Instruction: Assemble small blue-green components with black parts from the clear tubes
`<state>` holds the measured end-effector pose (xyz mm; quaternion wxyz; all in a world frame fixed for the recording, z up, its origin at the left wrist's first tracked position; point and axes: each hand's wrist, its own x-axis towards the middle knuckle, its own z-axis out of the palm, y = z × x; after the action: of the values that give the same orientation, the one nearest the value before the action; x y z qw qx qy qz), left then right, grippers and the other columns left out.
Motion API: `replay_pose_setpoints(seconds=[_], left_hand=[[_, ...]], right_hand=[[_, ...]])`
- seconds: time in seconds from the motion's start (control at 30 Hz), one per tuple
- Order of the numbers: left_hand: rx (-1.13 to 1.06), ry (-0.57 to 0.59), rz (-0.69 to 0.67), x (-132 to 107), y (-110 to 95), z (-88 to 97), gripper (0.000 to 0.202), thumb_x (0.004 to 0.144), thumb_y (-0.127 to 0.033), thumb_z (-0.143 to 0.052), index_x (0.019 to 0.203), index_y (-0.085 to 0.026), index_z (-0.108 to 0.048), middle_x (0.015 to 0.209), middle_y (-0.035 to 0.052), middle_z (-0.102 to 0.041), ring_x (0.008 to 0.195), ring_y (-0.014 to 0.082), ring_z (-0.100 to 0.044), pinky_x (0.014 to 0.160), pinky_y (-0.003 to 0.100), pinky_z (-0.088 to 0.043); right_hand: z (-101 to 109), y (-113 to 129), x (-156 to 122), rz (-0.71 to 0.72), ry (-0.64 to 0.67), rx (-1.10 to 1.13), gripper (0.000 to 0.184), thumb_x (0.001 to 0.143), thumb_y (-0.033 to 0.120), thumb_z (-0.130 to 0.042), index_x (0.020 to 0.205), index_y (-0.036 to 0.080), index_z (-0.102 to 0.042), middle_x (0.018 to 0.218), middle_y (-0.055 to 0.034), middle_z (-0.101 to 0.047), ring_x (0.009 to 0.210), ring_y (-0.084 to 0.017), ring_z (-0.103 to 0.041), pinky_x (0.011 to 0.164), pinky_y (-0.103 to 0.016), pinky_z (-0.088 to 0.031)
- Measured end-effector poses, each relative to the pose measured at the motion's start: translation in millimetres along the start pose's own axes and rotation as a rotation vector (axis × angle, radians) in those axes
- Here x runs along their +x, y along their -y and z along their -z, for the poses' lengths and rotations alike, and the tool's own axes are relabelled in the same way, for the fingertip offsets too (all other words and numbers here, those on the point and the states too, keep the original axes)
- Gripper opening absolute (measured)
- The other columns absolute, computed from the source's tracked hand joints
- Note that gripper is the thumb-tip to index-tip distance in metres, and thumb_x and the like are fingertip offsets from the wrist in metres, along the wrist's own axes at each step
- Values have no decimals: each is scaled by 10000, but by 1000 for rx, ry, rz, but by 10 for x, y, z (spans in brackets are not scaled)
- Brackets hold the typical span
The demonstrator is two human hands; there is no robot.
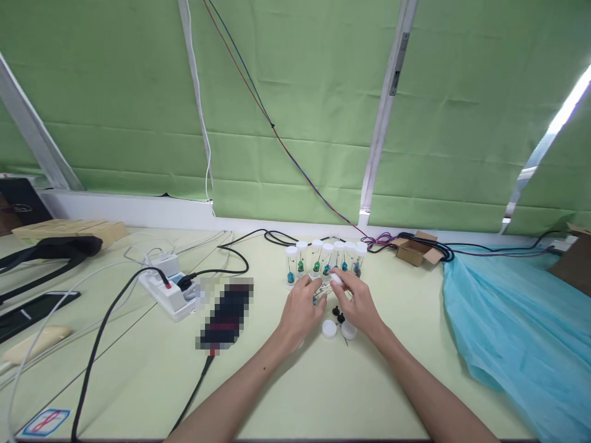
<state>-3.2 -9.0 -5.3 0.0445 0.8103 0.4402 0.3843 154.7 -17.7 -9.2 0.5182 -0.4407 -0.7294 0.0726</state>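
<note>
- Right in the middle of it, low over the pale tabletop (378, 394), there's the white cap (336, 279), pinched between thumb and fingers of the right hand (353, 299).
- Just beside it, the left hand (302, 304) has its fingers curled and thumb brought in around a clear vial (316, 301), most of it covered.
- Tight quarters behind! A row of lidded vials (316, 261) stands upright just past the fingertips, and the hands block part of the row from view.
- On the near side, small black parts (340, 318) sit close to two loose lids (329, 330) lying flat, with a thin rod (346, 341) poking out beside the right one.
- Direction check: the cap is tilted, its outline slanting from upper left to lower right; the vial's long axis is too hidden to call.
- Looks: the cap is plain white and small, the vial see-through with a touch of teal.
- Out right, an open cardboard box (409, 253) by black cables (446, 251), then a crumpled blue sheet (489, 344).
- Out left, a pixelated dark device (226, 314) on a cable, then a white power strip (175, 304) full of plugs.
- At the back, green blinds (300, 74).
</note>
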Motion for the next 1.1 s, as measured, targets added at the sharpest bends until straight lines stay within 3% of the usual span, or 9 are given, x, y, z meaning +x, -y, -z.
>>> replay_pose_setpoints(seconds=[0.67,0.9,1.1], left_hand=[[-91,-32,6,-9,-17,-19,190,823,-162,-550,992,-198,-631,836,26,-551,761,168,-547,691,294,-456],[-60,-17,-6,-7,-16,-13,192,821,-161,-540,986,-196,-632,818,28,-551,775,180,-553,694,301,-463],[-5,17,-33,-18,-34,-12,221,797,-132,-549,990,-198,-632,861,46,-561,844,205,-560,702,313,-471]], right_hand=[[-52,-29,-33,23,-65,-33,291,948,295,-461,1146,178,-640,1008,-104,-676,831,-200,-627,743,-319,-502],[-36,14,-19,-27,-58,-45,268,933,341,-468,1062,176,-635,891,-70,-671,672,-164,-571,656,-287,-472],[13,48,10,-121,23,-39,231,909,402,-478,936,195,-576,699,4,-577,550,-131,-472,532,-243,-401]])
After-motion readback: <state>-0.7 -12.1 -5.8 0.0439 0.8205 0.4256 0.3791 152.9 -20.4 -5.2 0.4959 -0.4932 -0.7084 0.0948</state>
